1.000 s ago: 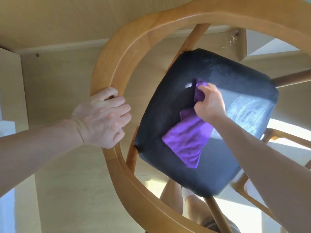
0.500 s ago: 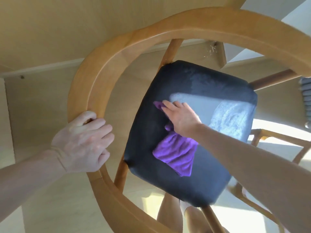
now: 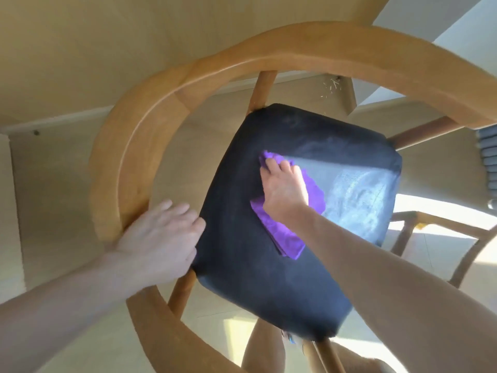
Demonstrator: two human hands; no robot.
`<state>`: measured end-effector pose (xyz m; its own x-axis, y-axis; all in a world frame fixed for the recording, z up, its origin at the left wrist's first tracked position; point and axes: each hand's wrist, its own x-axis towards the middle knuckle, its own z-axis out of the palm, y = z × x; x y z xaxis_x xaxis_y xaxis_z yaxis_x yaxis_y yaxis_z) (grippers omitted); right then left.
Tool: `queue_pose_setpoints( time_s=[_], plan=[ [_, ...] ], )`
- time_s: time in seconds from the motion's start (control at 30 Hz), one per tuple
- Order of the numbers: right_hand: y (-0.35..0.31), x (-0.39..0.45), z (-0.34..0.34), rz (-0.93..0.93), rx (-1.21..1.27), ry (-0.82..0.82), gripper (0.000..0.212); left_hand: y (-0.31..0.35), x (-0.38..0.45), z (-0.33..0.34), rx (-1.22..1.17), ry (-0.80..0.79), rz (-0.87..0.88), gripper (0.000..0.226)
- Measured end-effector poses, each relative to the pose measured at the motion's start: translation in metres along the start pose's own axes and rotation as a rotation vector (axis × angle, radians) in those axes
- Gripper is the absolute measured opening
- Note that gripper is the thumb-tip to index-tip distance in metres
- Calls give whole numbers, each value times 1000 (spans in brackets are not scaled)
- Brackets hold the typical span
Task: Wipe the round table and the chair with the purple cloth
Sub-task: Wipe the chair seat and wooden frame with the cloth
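Purple cloth (image 3: 285, 235) under flat right hand (image 3: 285, 192)

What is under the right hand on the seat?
The purple cloth lies under the right hand, flat on the dark seat. The cloth's middle is covered by the hand.

Chair (image 3: 150, 135) fills the frame, seen from above. Curved backrest rail arcs from lower left, up the left side, across the top to upper right. Seat cushion (image 3: 269, 278) sits at centre, inside the arc. Cloth (image 3: 285, 238) lies on the cushion, centre to upper centre. Right hand (image 3: 285, 189) rests on the cloth, arm entering from lower right. Left hand (image 3: 161, 238) at the cushion's left edge, beside the rail, arm entering from lower left. Second chair frame (image 3: 435, 227) at right edge, behind the cushion. Floor (image 3: 59, 189) below all.
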<state>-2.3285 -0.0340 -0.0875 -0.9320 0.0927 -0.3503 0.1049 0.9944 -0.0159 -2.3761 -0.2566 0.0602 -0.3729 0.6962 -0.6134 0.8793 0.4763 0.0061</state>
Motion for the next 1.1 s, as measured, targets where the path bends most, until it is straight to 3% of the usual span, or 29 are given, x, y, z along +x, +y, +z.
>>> queue_pose_setpoints(
  time_s=[0.07, 0.13, 0.3, 0.4, 0.43, 0.5, 0.63, 0.7, 0.77, 0.87, 0.97, 1.03, 1.1],
  plan=[
    [15, -3, 2, -154, -45, -25, 50, 34, 29, -6, -134, -26, -29, 37],
    [46, 6, 3, -129, -26, -20, 49, 55, 71, 7, -237, -2, -93, 55],
    [151, 12, -2, 349, 123, 9, 51, 79, 144, 37, -432, -148, -300, 121],
    [163, 12, 0, 663, 312, -3, 56, 94, 154, 55, -391, -206, -370, 146],
    [153, 12, -1, 683, 331, 6, 58, 98, 155, 59, -345, -198, -374, 149],
    [123, 9, -2, 526, 261, 28, 59, 101, 157, 60, -301, -181, -378, 150],
    [64, -5, -1, -165, 174, -10, 47, 99, 154, 55, -283, -193, -384, 148],
    [72, -9, -1, -304, 145, -43, 42, 100, 153, 52, -285, -188, -388, 147],
    [104, -4, 1, -139, 154, -14, 43, 101, 154, 53, -276, -177, -388, 147],
    [161, -8, -1, 315, 280, 18, 55, 102, 154, 52, -266, -177, -404, 148],
    [158, -24, 3, 553, 299, -67, 69, 104, 154, 51, -254, -177, -409, 149],
    [126, -38, 2, 471, 284, -129, 71, 104, 154, 52, -242, -182, -406, 148],
    [93, -53, 0, 151, 236, -176, 58, 103, 154, 52, -222, -181, -404, 148]
  ],
)
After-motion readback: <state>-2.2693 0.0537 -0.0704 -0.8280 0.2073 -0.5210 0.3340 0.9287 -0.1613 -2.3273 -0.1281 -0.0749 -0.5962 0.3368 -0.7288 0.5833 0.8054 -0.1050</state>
